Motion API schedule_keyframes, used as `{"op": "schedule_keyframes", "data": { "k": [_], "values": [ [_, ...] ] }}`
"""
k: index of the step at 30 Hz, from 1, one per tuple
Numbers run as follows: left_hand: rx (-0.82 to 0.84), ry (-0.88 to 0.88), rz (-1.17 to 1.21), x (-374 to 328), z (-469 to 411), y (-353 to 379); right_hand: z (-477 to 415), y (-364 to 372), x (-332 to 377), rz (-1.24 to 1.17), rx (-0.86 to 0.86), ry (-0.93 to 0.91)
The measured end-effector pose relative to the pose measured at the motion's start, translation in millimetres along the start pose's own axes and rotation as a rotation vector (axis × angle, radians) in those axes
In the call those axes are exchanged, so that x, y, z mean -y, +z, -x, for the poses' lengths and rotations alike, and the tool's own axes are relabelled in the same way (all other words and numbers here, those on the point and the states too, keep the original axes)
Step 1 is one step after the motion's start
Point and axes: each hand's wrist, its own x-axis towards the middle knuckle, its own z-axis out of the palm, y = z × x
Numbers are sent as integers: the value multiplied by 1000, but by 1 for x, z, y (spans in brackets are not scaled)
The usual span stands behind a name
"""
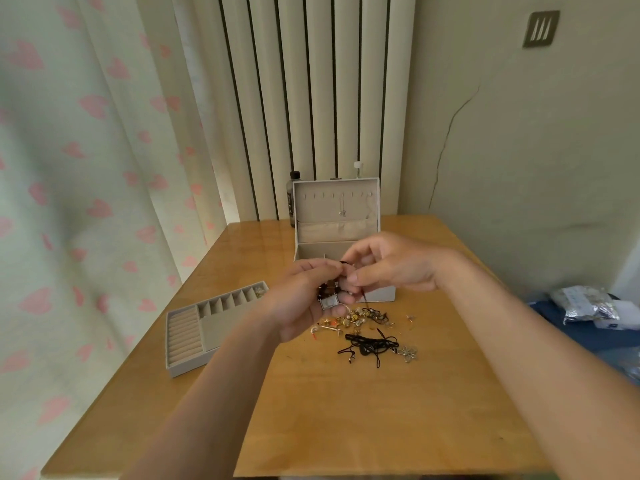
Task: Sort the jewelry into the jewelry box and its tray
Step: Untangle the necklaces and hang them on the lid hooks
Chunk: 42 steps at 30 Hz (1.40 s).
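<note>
My left hand holds a dark beaded necklace with a square silver pendant above the table. My right hand pinches the cord of the same necklace just beside the left fingertips. Behind the hands stands the beige jewelry box with its lid up; one pendant hangs on the lid's hooks. The beige tray lies to the left, with small pieces in its far right cell. A pile of small gold and pearl pieces and a black cord necklace with a silver flower lie on the table below the hands.
The wooden table meets a wall on the right and a heart-print curtain on the left. A dark bottle stands behind the box. Blue cloth and silver packets sit off the table's right edge.
</note>
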Motion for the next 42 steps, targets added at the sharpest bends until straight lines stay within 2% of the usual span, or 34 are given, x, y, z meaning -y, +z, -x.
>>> {"op": "schedule_keyframes", "data": {
  "k": [7, 16, 27, 30, 34, 39, 42],
  "values": [
    [17, -23, 22, -10, 5, -7, -3, -9, 18, 26, -203, -42],
    [20, 51, -91, -24, 0, -2, 6, -22, 54, 181, -214, -78],
    [36, 97, -150, -37, -1, 11, 17, -26, 66, 202, -277, -94],
    [-33, 131, -185, -37, -2, 15, 20, -25, 68, 237, -266, -88],
    [-284, 304, -463, -42, -2, 20, 21, -22, 71, 305, -292, -84],
    [-319, 400, -701, -47, -1, 31, 20, -16, 71, 350, -322, -67],
    [-360, 410, -735, -47, -3, 33, 22, -14, 72, 389, -322, -68]
  ]
}}
